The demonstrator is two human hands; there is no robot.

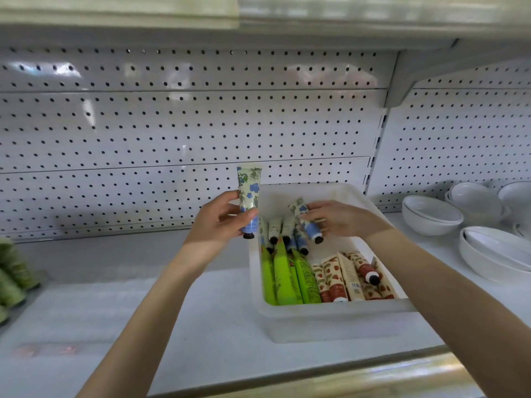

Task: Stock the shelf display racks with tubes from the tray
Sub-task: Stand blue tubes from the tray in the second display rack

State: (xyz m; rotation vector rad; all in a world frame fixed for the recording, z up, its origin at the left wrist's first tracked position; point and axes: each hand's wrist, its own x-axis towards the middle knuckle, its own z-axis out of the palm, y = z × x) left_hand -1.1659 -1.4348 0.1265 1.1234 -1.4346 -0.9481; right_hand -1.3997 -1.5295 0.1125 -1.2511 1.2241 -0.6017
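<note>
1. While the left grip (218, 225) hangs just left of the white tray (330, 317), it's wrapped round a blue-flower tube (248, 193): cream body, blue blossoms, dark cap.
2. That tube stands upright with its long axis vertical, cap down and crimped end up, right by the tray's left rim.
3. Over the tray's far end, the right grip (342, 219) pinches a second blue-flower tube (311, 231), tilted, cap pointing down and to the right.
4. Green tubes (287, 277) and strawberry tubes (339, 280) lie lengthwise in the tray's near half.
5. White bowls (431, 215) sit right of the tray on the shelf (143, 311).
</note>
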